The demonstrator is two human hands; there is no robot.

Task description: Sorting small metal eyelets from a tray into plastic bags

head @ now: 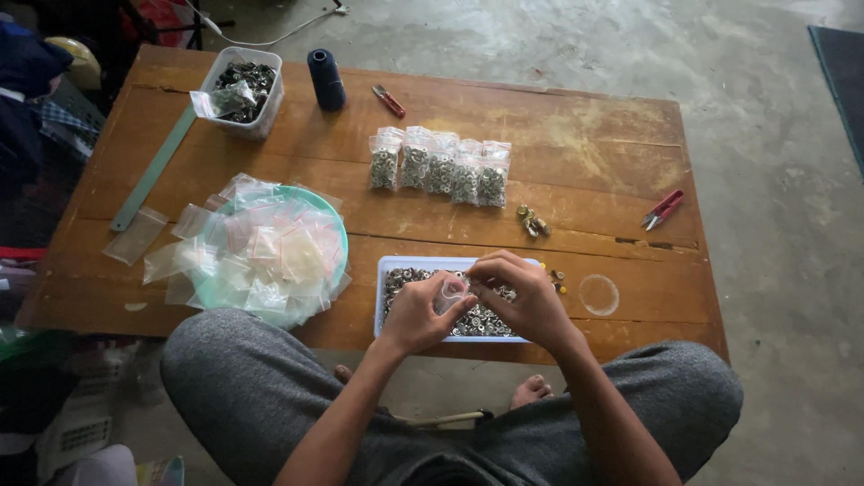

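Clear little zip bag [453, 290] pinched betw. both hands over the white tray [385, 270] of metal rings. Left hand [416, 315] fingers grip its side, right hand [526, 297] fingers clamp the mouth, so spills land back in tray. Filled bags [441, 167] lined up mid-counter [576, 135].

A worn wooden table [576, 135] is set on a grey concrete floor [774, 108]. A dark mat [841, 63] is seen far right of the fingers, and soft daylight is cast across the floor.
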